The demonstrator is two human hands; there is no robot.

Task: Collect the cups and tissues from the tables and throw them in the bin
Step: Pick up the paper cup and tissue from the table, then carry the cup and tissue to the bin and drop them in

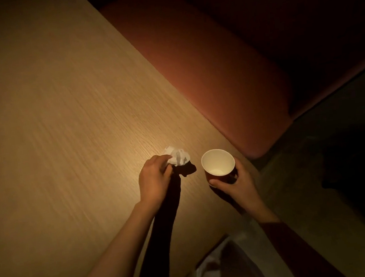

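Observation:
A crumpled white tissue (pixel 177 157) is pinched in the fingertips of my left hand (pixel 155 180), a little above the wooden table (pixel 60 131); its dark shadow falls on the wood beside it. My right hand (pixel 235 183) grips a paper cup (pixel 218 162), red outside and white inside, upright near the table's right edge. The cup looks empty. No bin is in view.
A reddish upholstered bench seat (pixel 213 64) runs along the table's right edge. Dark floor (pixel 329 153) lies to the right, with a dark object at the far right. My light-coloured trousers (pixel 208 274) show below the table's near edge.

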